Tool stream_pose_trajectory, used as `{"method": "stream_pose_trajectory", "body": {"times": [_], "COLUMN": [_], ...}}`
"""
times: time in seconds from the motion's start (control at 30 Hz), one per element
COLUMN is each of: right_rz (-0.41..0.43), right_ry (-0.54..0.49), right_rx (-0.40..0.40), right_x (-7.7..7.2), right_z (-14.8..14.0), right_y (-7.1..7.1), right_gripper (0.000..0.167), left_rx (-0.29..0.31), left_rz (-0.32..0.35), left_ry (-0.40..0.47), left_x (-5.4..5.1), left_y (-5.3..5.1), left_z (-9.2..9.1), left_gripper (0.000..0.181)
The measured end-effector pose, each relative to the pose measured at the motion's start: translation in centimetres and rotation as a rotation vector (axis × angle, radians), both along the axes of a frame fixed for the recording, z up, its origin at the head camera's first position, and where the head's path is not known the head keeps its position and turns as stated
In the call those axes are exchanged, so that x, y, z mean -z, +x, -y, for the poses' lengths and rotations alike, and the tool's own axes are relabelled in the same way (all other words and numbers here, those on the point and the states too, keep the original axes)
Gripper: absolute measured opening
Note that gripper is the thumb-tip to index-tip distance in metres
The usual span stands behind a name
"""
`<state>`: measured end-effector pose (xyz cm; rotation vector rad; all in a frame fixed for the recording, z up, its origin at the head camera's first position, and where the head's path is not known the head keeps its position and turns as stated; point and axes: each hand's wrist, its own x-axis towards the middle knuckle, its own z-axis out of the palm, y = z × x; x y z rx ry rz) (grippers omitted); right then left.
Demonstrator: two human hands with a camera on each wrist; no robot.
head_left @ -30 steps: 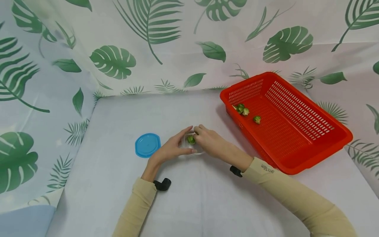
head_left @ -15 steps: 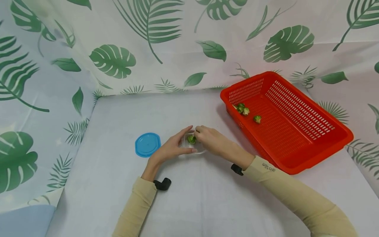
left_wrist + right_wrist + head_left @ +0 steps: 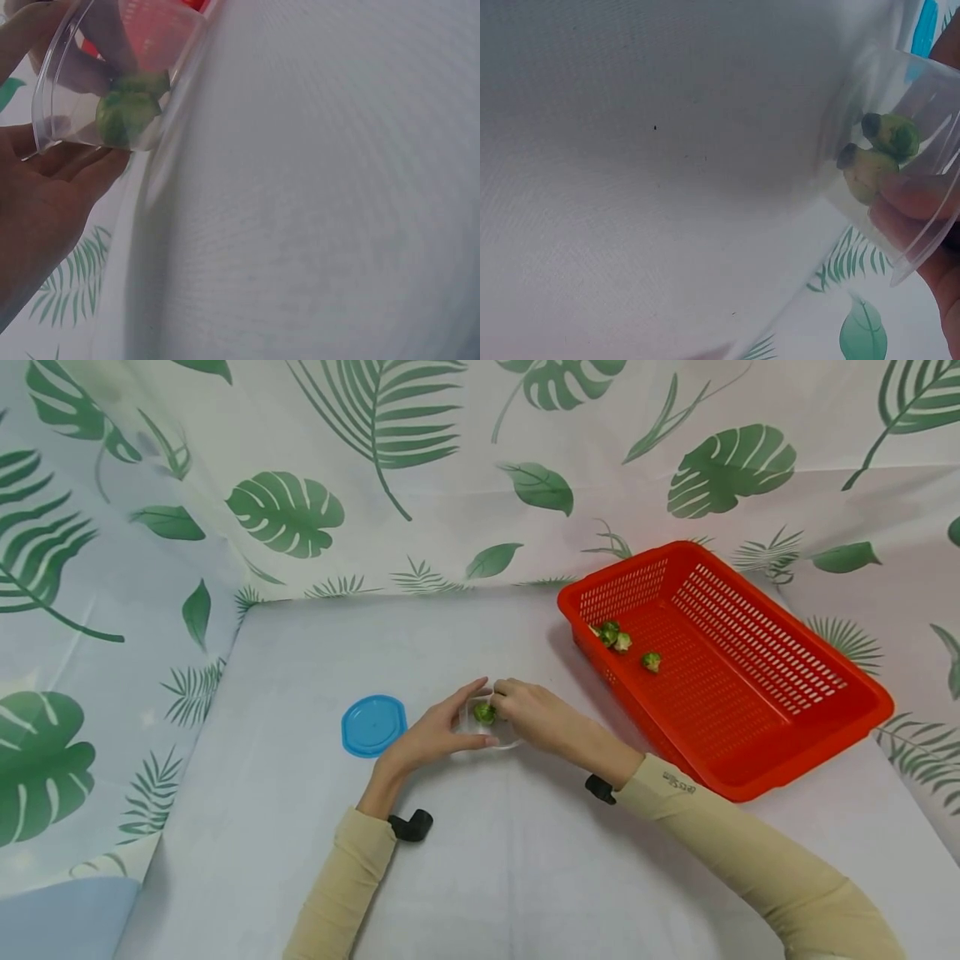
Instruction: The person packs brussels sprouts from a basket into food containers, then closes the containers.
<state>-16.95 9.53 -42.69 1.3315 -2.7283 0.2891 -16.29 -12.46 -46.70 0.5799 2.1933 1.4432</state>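
Sprout [image 3: 865, 175] is inside the clear tub [image 3: 169, 34], held, as I read the wrist feeds, in a narrow pinch by the right hand [image 3: 536, 714]. Key relation: stem end toward the tub's base, long axis roughly upright, right fingertips at its upper part; right hand nearer. Second sprout [image 3: 898, 139] just beside it, contact unclear. Left hand [image 3: 431, 733]: grip round the tub's left side. Tabletop [image 3: 457, 877]: blue lid [image 3: 373, 727] left, red basket [image 3: 750, 710] right, with loose sprouts [image 3: 611, 637].
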Motion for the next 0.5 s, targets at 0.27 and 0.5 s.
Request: {"method": "stream_pose_trajectory", "body": {"times": [0.27, 0.5], "right_rz": [0.008, 0.092], "right_ry": [-0.021, -0.087], "right_rx": [0.004, 0.02], "right_x": [-0.4, -1.4], "right_z": [-0.2, -0.6], "right_y": [0.1, 0.0], "right_gripper": [0.021, 0.019], "left_rx": [-0.005, 0.003], "left_rz": [-0.012, -0.007], "left_ry": [-0.005, -0.002], "left_x": [0.0, 0.1], "left_y": [0.1, 0.1], "left_z": [0.1, 0.1], "left_gripper": [0.095, 0.096]}}
